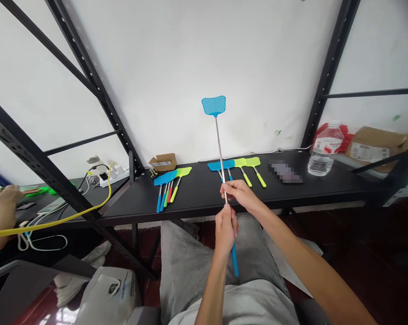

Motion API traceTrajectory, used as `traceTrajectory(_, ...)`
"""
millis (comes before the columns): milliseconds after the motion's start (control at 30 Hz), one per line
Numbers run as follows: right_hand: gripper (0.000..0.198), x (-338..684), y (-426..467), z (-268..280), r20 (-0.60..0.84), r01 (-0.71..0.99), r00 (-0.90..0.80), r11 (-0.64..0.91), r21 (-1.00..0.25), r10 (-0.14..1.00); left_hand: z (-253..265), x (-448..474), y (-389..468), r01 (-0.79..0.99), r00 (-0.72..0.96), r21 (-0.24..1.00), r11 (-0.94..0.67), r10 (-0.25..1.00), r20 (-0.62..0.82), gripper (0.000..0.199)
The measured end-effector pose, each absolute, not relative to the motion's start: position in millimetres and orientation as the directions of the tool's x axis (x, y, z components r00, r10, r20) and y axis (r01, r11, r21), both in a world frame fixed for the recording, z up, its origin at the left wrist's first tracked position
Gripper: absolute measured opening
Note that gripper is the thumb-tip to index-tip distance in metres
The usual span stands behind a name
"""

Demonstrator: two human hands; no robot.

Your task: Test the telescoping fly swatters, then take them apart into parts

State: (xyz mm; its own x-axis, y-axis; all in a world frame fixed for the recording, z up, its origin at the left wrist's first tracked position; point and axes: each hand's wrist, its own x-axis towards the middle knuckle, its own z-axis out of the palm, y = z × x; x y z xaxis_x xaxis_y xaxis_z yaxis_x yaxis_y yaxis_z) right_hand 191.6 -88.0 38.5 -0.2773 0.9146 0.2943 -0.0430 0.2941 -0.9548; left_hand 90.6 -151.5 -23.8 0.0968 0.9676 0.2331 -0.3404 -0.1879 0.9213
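Note:
A blue fly swatter (pixel 213 106) with a long, extended metal rod stands nearly upright in front of me, its mesh head at the top. My left hand (pixel 226 228) is closed round it at the upper end of the blue handle, which sticks out below the fist. Just above, my right hand (pixel 236 192) pinches the metal rod between thumb and fingers. Behind the rod, short blue swatters (pixel 228 164) and yellow-green swatters (pixel 254 162) lie in a row on the black table (pixel 132 203). A second bunch of swatters (pixel 166 178), with blue, green, red and yellow-green handles, lies to the left.
A small cardboard box (pixel 163 162) stands at the back left. To the right are a blurred-out object (pixel 285 172) and a water bottle (pixel 323 151). Black shelf posts (pixel 330 72) frame the table. A yellow cable (pixel 71 219) and another person's hand (pixel 7 198) are on the left.

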Motion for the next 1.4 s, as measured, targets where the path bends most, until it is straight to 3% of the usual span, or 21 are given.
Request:
traceTrajectory(667,0.042,220,-84,53,0.302,-0.087,-0.072,0.296,-0.951,0.95,-26,112,-168,-0.306,0.188,0.937,-0.166,0.955,0.231,0.052)
traceTrajectory(1400,0.045,228,-84,62,0.326,-0.166,0.016,0.324,-0.931,0.945,-70,101,-230,-0.275,0.233,0.961,-0.021,0.968,0.088,0.053)
